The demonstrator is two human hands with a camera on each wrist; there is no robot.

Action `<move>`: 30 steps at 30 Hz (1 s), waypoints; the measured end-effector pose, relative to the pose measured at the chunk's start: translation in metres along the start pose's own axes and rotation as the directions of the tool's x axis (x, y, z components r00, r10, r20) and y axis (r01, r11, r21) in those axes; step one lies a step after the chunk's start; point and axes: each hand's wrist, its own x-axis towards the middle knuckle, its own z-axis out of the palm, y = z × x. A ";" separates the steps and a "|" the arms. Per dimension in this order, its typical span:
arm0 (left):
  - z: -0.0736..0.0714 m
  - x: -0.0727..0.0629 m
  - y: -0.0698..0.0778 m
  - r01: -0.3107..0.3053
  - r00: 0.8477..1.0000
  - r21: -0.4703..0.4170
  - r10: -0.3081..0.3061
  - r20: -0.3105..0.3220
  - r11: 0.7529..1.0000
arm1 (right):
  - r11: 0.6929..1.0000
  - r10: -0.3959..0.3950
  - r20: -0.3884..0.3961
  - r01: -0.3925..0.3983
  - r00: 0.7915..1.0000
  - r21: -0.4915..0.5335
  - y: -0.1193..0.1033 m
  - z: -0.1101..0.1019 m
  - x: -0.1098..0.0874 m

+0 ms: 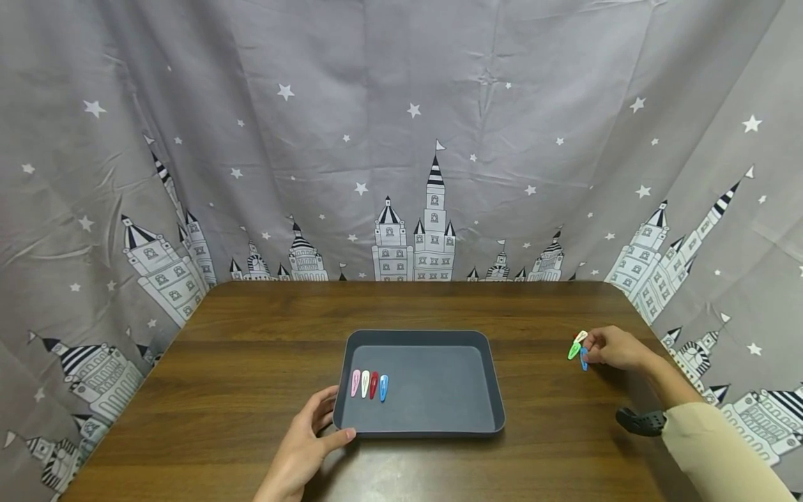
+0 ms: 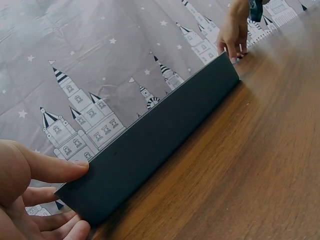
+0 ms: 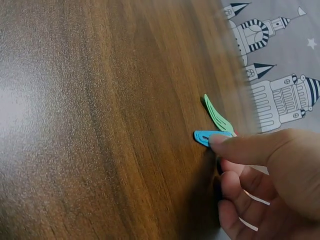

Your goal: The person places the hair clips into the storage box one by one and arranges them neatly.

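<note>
At the near left corner of a dark grey tray, my left hand grips the rim, thumb on top and fingers along the outer side. Inside the tray's left part, a pink hair clip, a white one, a red one and a blue one lie side by side in a row. Far to the right, my right hand pinches another blue hair clip between thumb and finger. Touching distance away is a green hair clip; a cream hair clip shows just behind.
A brown wooden table carries the tray near its middle. Behind it hangs a grey curtain printed with castles and stars. A bit of red shows among the loose clips, mostly hidden. A black band sits at the right wrist.
</note>
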 end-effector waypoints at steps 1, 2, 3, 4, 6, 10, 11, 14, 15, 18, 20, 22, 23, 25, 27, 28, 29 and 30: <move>0.000 0.000 0.000 0.002 1.000 0.002 -0.002 0.000 1.000 | 1.000 0.006 0.007 -0.006 1.000 0.023 0.000 0.000 0.000; 0.000 0.000 0.000 0.003 1.000 0.002 -0.003 0.000 1.000 | 0.999 0.008 0.012 -0.008 1.000 0.039 -0.001 0.000 -0.001; 0.000 0.000 0.000 0.003 1.000 0.002 -0.003 0.001 1.000 | 0.998 0.012 0.015 -0.013 1.000 0.059 -0.002 0.000 -0.001; 0.000 0.000 0.000 0.004 1.000 0.002 -0.004 0.000 1.000 | 0.997 0.017 0.018 -0.019 1.000 0.073 -0.002 0.000 -0.001; 0.000 0.000 -0.001 0.003 1.000 0.000 -0.003 -0.001 1.000 | 0.993 0.048 0.022 -0.050 0.999 0.106 -0.004 0.000 -0.002; 0.001 0.000 -0.001 -0.001 1.000 -0.004 0.001 -0.002 1.000 | 0.984 0.093 0.034 -0.097 0.995 0.150 -0.005 -0.001 -0.004; 0.001 0.000 -0.001 0.000 1.000 -0.004 0.000 -0.002 1.000 | 0.981 0.102 0.038 -0.107 0.994 0.161 -0.005 -0.001 -0.004; 0.001 0.001 -0.001 0.003 1.000 0.000 -0.003 -0.005 1.000 | 0.976 0.101 0.048 -0.108 0.994 0.191 -0.005 -0.002 -0.003; 0.001 0.001 -0.001 0.006 1.000 0.002 -0.006 -0.006 1.000 | 0.975 0.095 0.048 -0.102 0.994 0.196 -0.005 -0.002 -0.003; 0.000 0.000 -0.001 0.009 1.000 0.006 -0.009 -0.005 1.000 | 0.974 0.072 0.044 -0.080 0.996 0.214 -0.003 -0.003 0.000; 0.000 0.000 -0.001 0.010 1.000 0.003 -0.010 -0.005 1.000 | 0.970 0.062 0.038 -0.069 0.997 0.235 -0.004 -0.003 0.002; 0.000 0.000 0.000 0.007 1.000 0.000 -0.007 -0.005 1.000 | 0.963 0.053 0.044 -0.062 0.998 0.262 -0.006 -0.003 0.005; 0.000 0.000 0.000 0.004 1.000 -0.002 -0.004 -0.005 1.000 | 0.959 0.049 0.050 -0.061 0.998 0.275 -0.008 -0.002 0.005; -0.001 0.000 0.000 0.000 1.000 -0.006 0.000 -0.005 1.000 | 0.948 0.048 0.063 -0.065 0.997 0.312 -0.012 -0.001 0.007; -0.001 -0.001 0.000 -0.004 1.000 -0.007 0.004 -0.003 1.000 | 0.938 0.046 0.079 -0.071 0.996 0.339 -0.016 0.001 0.009; -0.001 -0.001 0.000 -0.005 1.000 -0.005 0.005 -0.001 1.000 | 0.933 0.048 0.085 -0.075 0.995 0.351 -0.018 0.002 0.010; -0.001 -0.001 0.000 -0.002 1.000 -0.008 0.002 -0.002 1.000 | 0.932 0.046 0.087 -0.074 0.995 0.356 -0.020 0.003 0.011; 0.000 -0.001 0.000 -0.003 1.000 -0.007 0.003 -0.001 1.000 | 0.928 0.048 0.090 -0.077 0.995 0.363 -0.022 0.004 0.013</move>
